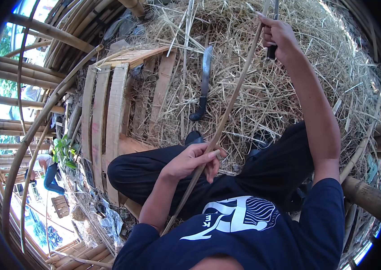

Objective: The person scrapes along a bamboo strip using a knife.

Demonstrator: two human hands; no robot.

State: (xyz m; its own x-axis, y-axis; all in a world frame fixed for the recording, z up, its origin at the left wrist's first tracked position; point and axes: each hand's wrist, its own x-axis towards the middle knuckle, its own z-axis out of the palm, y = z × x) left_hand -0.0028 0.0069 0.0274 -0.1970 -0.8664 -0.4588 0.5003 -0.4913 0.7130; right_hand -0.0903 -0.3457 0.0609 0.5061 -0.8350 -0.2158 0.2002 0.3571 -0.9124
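A long bamboo strip (233, 101) runs diagonally from the top of the view down past my lap. My left hand (194, 161) is loosely closed around its lower part, thumb on top and fingers curled beneath. Near the upper end, my right hand (280, 38) grips a knife (271, 52) by its dark handle. The narrow blade points up beside the strip, and my right thumb touches or nearly touches the strip. On the straw in front of me lies a machete (206, 72) with a black handle, its blade pointing away.
Straw and bamboo shavings (325, 94) cover the ground. A wooden slat pallet (101, 103) stands at my left, beside a bamboo-pole wall (24, 105). A thick bamboo pole (368, 198) juts in near my right elbow. Another person (49, 168) is outside, far left.
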